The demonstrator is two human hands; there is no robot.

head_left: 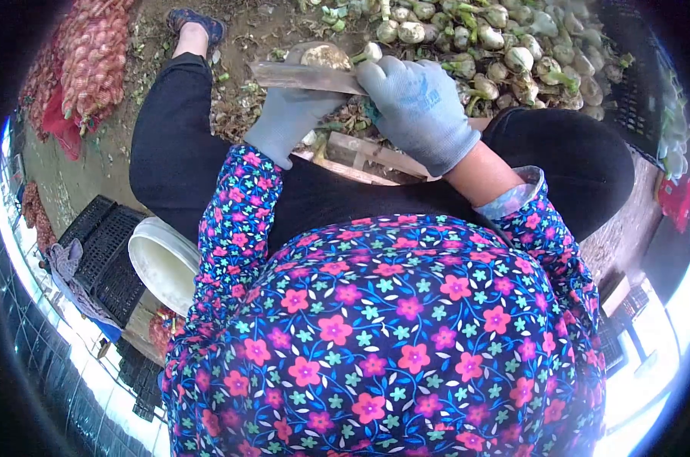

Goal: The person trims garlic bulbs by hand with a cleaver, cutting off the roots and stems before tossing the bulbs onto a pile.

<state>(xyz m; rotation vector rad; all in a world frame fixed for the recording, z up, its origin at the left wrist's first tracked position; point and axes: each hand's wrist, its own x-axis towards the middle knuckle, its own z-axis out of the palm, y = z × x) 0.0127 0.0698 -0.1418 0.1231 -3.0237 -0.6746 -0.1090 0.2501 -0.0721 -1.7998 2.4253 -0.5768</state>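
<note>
My right hand (421,110), in a grey-white glove, is closed around the handle end of a wide knife (307,77). The blade points left, across and above my gloved left hand (291,122). Just beyond the blade shows a pale, brownish round bulb (326,55), with my left hand wrapped round it from below; the blade hides part of the fingers. A small white bulb (372,52) with a stem is beside my right hand's fingertips.
A heap of bulbs (520,61) lies beyond my right knee. Net sacks of bulbs (94,61) stand at the upper left. A white bucket (162,263) and black crates (105,251) are at my left. A wooden piece (379,156) lies between my legs.
</note>
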